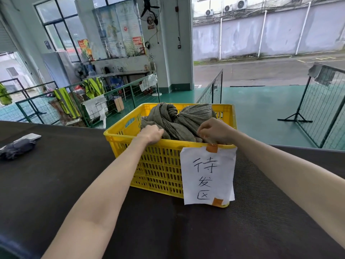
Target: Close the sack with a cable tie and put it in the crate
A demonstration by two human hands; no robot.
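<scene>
On the dark belt-like surface stands the yellow crate, paper label taped to its near wall. Olive-green sack already inside, filling the crate and rising slightly above the rim; its fabric is bunched and twisted into a neck toward the far side. No cable tie can be made out, so whether the closure is done cannot be told. Left hand reaches over the near rim, fingers curled shut on sack cloth. Right hand likewise inside the crate at the near right corner, clenched, apparently pinching fabric. Judgement: placement looks essentially complete; what is left seems to be settling the sack and letting go. Dark wrapped parcel lies well apart on the left, untouched.
</scene>
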